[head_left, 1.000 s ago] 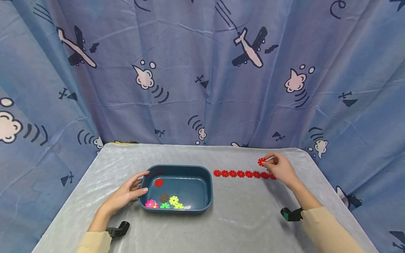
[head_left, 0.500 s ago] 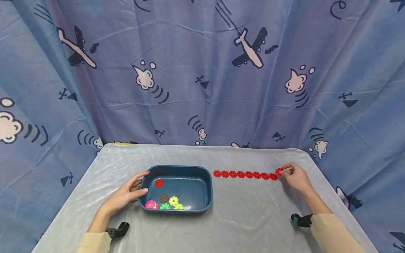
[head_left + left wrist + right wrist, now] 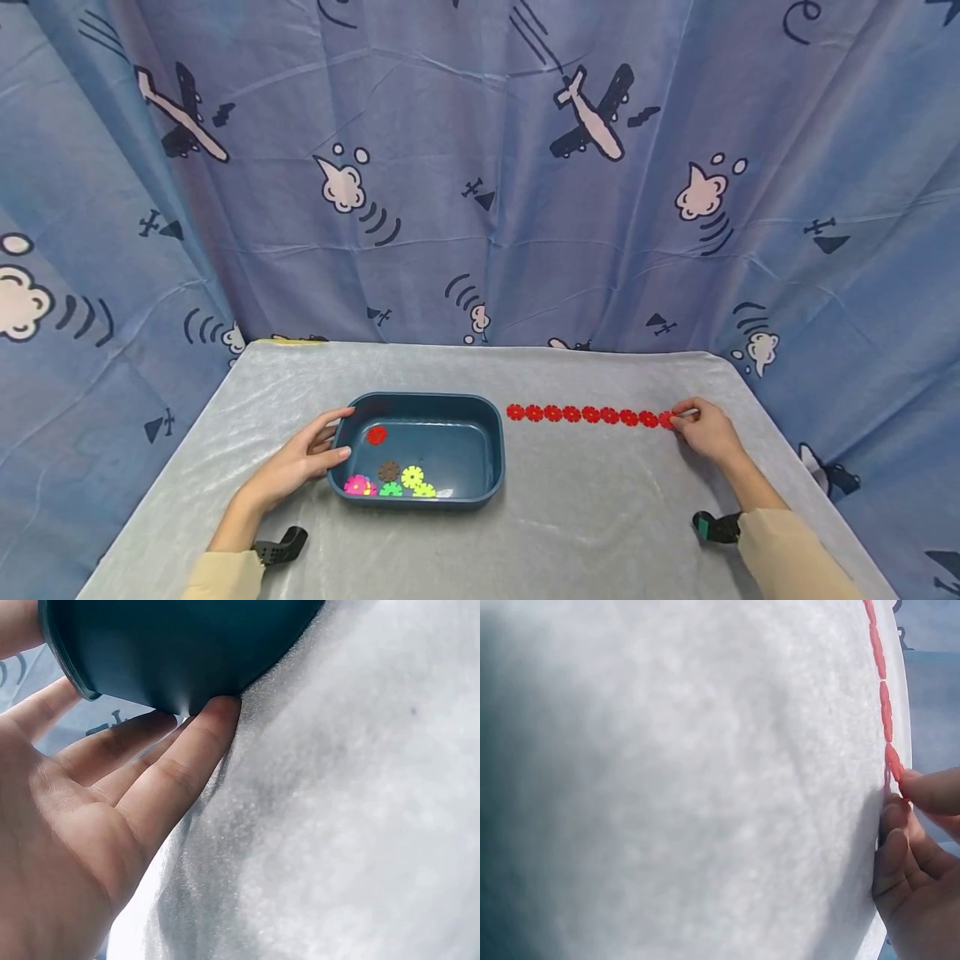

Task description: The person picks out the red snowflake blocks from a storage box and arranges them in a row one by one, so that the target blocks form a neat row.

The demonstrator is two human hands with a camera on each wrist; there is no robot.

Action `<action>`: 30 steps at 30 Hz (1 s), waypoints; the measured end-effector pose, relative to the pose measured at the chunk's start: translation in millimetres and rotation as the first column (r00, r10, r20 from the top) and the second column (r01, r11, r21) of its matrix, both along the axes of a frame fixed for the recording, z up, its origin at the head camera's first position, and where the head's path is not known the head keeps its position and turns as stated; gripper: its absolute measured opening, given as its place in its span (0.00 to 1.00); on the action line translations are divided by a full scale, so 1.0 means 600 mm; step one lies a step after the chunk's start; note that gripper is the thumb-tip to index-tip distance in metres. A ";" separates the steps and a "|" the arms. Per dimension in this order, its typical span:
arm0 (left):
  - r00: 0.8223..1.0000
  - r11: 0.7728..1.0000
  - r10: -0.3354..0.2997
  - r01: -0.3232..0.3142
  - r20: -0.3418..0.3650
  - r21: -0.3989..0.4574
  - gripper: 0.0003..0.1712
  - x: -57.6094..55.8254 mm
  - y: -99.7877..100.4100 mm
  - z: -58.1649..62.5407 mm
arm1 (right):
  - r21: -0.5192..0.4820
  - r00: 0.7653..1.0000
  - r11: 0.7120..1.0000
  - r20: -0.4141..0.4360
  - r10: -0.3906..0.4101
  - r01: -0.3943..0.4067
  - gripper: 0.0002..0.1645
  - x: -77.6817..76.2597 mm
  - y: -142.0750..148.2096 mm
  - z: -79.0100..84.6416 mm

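My right hand (image 3: pixel 703 429) pinches a red notched plastic disc (image 3: pixel 666 420) at the right end of a straight row of red discs (image 3: pixel 572 414). In the right wrist view this disc (image 3: pixel 895 763) tilts up slightly from the cloth, its near edge between thumb and fingertips, its other edge at the neighbouring disc. My left hand (image 3: pixel 288 467) holds the left end of a dark teal plastic box (image 3: pixel 501 454), thumb and index finger at the rim. The left wrist view shows several fingers (image 3: pixel 180 769) against the box's outer wall (image 3: pixel 180 652).
Inside the box are a lone red disc (image 3: pixel 377 435), a brown disc (image 3: pixel 389 472), and pink, green and yellow-green discs along the near wall. A pale grey cloth (image 3: pixel 585 533) covers the table. Behind it hangs a blue curtain (image 3: pixel 420 275) printed with airplanes.
My right hand has carried the red disc rightward and down to the row's right end, where it now lines up with the others. My left hand and the box have stayed put.
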State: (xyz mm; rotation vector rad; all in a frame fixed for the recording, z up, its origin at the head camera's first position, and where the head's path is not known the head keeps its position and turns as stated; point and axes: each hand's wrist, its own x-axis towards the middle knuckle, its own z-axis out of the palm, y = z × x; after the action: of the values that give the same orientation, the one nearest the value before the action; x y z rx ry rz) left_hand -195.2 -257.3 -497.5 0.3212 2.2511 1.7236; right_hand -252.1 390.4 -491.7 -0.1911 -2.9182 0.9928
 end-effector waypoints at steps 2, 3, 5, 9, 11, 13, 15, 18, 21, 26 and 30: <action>1.000 1.000 0.001 -0.001 0.001 -0.002 0.37 0.000 0.001 0.000 | 0.019 1.000 1.000 0.007 -0.014 0.014 0.14 0.001 0.000 0.002; 1.000 1.000 0.002 -0.002 0.002 -0.001 0.37 0.000 0.001 -0.001 | 0.026 1.000 0.999 0.011 -0.020 0.019 0.14 0.001 0.000 0.004; 1.000 1.000 0.004 -0.004 0.007 0.004 0.37 -0.001 0.002 -0.001 | 0.038 1.000 0.999 0.012 -0.024 0.024 0.14 0.002 -0.001 0.007; 1.000 1.000 0.012 -0.012 0.025 0.014 0.37 -0.001 0.002 0.000 | 0.055 1.000 0.999 -0.009 -0.003 0.004 0.13 0.005 -0.011 0.020; 0.999 1.000 0.015 -0.015 0.030 0.012 0.37 -0.002 0.001 0.001 | 0.052 1.000 0.999 -0.021 0.012 -0.011 0.13 0.006 -0.021 0.030; 0.999 1.000 0.016 -0.016 0.031 0.009 0.37 -0.002 0.001 0.002 | 0.048 0.999 0.998 -0.039 0.029 -0.028 0.13 0.007 -0.034 0.040; 0.999 1.000 0.016 -0.016 0.029 0.007 0.37 -0.002 0.001 0.002 | 0.040 0.997 0.998 -0.058 0.044 -0.041 0.13 0.007 -0.048 0.050; 1.000 1.000 0.017 -0.017 0.027 0.004 0.37 -0.002 0.001 0.002 | 0.017 0.993 0.997 -0.089 0.074 -0.073 0.14 0.005 -0.071 0.064; 0.999 1.000 0.016 -0.017 0.029 0.008 0.37 -0.002 0.001 0.002 | -0.019 0.990 0.995 -0.097 0.099 -0.101 0.14 0.004 -0.095 0.076; 0.999 1.000 0.016 -0.017 0.031 0.015 0.38 -0.002 0.002 0.002 | -0.062 0.986 0.989 -0.107 0.124 -0.131 0.14 0.004 -0.138 0.095; 1.000 1.000 0.012 -0.013 0.025 0.014 0.37 -0.002 0.001 0.000 | -0.073 0.980 0.984 -0.128 0.150 -0.161 0.14 0.000 -0.175 0.103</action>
State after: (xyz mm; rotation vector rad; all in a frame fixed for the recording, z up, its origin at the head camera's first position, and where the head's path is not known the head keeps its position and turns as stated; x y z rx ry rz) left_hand -196.3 -256.5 -497.3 0.2878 2.2291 1.7411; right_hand -252.0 285.5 -429.7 0.0937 -2.8179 1.1063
